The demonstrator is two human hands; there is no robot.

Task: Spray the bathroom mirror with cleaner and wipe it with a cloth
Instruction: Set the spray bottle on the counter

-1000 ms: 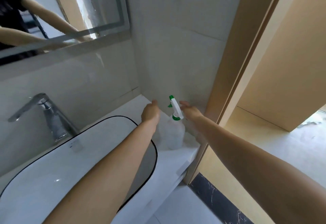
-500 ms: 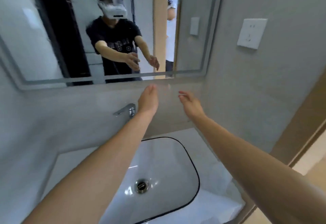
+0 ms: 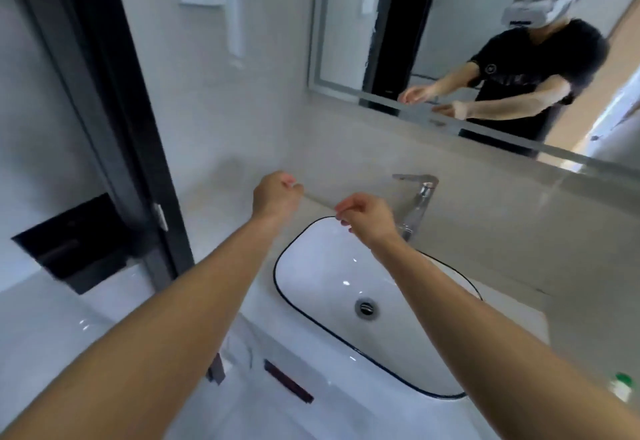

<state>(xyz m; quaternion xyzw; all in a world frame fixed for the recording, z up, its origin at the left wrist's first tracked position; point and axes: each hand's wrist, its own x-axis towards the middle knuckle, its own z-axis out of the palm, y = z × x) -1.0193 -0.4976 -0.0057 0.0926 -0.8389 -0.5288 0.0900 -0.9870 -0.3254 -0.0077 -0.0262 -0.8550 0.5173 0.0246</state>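
The mirror (image 3: 346, 20) hangs on the wall at upper right and reflects a person in a dark shirt. My left hand (image 3: 275, 195) hovers over the counter's far left corner, fingers curled, nothing in it. My right hand (image 3: 367, 216) is above the basin's far rim, fingers loosely curled and empty. The spray bottle (image 3: 621, 386), white with a green top, shows only at the right edge, well behind my right arm. No cloth is in view.
A white basin (image 3: 311, 266) with a black rim and a drain sits in the counter. A chrome faucet (image 3: 417, 204) stands just right of my right hand. A dark door frame (image 3: 114, 110) rises on the left, with a black recessed box (image 3: 69, 242) beside it.
The view has swung left from the counter's right end, past the basin. My hands left the spray bottle and now hang empty over the basin's far left side.
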